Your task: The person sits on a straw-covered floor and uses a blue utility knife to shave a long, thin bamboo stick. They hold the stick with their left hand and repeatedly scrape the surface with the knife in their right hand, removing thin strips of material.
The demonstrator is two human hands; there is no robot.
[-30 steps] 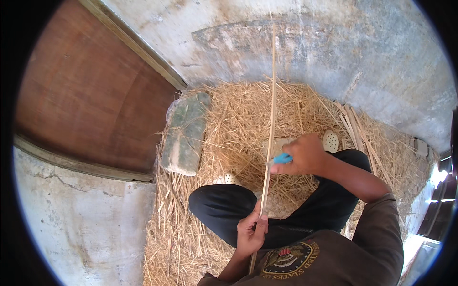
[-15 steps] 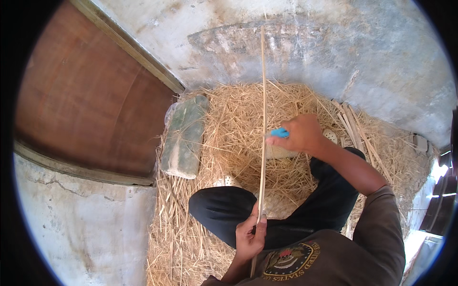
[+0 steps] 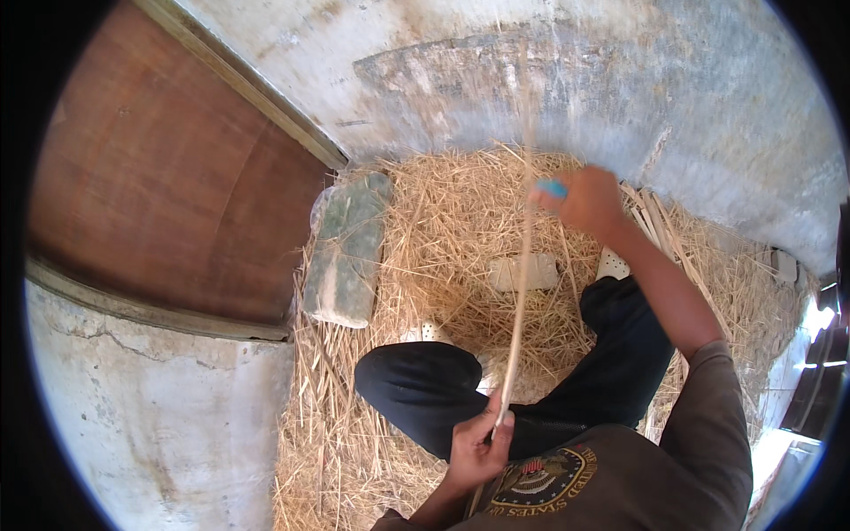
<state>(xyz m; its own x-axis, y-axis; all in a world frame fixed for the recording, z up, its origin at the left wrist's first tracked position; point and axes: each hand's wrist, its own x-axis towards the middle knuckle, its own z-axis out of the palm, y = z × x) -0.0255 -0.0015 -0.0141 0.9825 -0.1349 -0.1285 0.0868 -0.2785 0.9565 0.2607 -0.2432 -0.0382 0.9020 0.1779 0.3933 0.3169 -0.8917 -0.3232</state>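
A long, thin pale strip of wood or bamboo (image 3: 518,327) rises from my lap toward the far wall, its upper part smeared by motion. Low in the picture, my left hand (image 3: 478,447) is closed around the strip's near end, close to my shirt. Farther off and to the right, my right hand (image 3: 591,203) grips a small blue tool (image 3: 552,188) against or right beside the strip. Only the blue part of this tool shows clearly; its working end is blurred, so I cannot tell its kind.
Shavings and straw (image 3: 443,212) cover the floor around my bent legs. A greenish stone slab (image 3: 350,252) lies at left, a pale brick (image 3: 524,273) in the middle. Several loose strips (image 3: 660,226) lie at right. A plastered wall (image 3: 620,80) and brown door panel (image 3: 177,177) enclose the spot.
My right hand has moved away from me along the strip, up and to the right, with the blue tool. The strip and my left hand have shifted right, uncovering the pale brick.
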